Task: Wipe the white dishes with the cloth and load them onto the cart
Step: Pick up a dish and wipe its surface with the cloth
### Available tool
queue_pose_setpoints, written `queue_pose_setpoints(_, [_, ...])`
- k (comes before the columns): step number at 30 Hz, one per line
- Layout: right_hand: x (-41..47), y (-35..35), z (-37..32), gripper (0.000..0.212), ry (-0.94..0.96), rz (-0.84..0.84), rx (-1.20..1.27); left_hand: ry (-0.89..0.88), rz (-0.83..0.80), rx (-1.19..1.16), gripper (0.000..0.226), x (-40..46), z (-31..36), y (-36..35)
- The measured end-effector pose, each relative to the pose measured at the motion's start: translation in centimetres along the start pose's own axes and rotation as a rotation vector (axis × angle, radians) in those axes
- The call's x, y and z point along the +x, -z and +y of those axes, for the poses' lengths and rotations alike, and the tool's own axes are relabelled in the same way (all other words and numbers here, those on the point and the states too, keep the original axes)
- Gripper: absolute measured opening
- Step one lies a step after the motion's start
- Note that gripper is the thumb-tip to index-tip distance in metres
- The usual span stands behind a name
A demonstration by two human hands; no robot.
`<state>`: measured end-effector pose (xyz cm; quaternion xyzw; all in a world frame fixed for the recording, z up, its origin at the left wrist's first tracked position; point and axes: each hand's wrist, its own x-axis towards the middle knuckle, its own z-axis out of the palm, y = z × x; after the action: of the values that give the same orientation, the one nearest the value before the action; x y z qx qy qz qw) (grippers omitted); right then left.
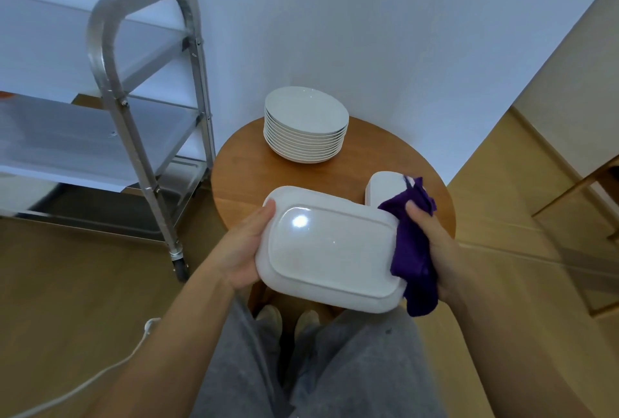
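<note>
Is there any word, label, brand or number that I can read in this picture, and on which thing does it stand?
None can be read. The rectangular dish, stack of plates, purple cloth and metal cart show no lettering.

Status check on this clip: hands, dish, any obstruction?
Left hand grips rectangular dish, underside up. Right hand holds purple cloth against dish's right edge. Cart at left, nothing blocking.

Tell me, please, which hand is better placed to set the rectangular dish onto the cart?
Probably the left hand: it grips the rectangular dish on the cart side; the right hand holds the purple cloth.
</note>
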<state>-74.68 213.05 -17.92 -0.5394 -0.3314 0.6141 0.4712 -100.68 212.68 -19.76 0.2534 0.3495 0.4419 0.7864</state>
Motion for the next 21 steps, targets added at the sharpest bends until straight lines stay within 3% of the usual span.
queue_pose_setpoints(3, [0.2, -1.2, 0.1, 0.047, 0.005, 0.175, -0.317, -0.063, 0.040, 0.096, 0.045, 0.0, -0.2, -1.2])
queue_pose_setpoints(6, [0.2, -2.6, 0.8, 0.039, 0.226, 0.300, -0.576, -0.131, 0.127, 0.177, 0.039, -0.1, -0.6, -3.2])
queue_pose_setpoints(9, [0.4, -4.4, 2.0, 0.040, 0.362, 0.301, -0.692, -0.171, 0.215, 0.293, 0.026, -0.2, -1.1, -4.9])
queue_pose_setpoints(16, [0.1, -9.2, 3.5, 0.038, 0.452, 0.228, -0.658, -0.276, 0.356, 0.325, 0.019, 0.7, -3.4, -6.5])
queue_pose_setpoints(21, [-0.8, -11.9, 3.1, 0.044, 0.562, 0.151, -0.911, -0.320, 0.384, 0.122, 0.024, 1.4, -3.6, -6.6])
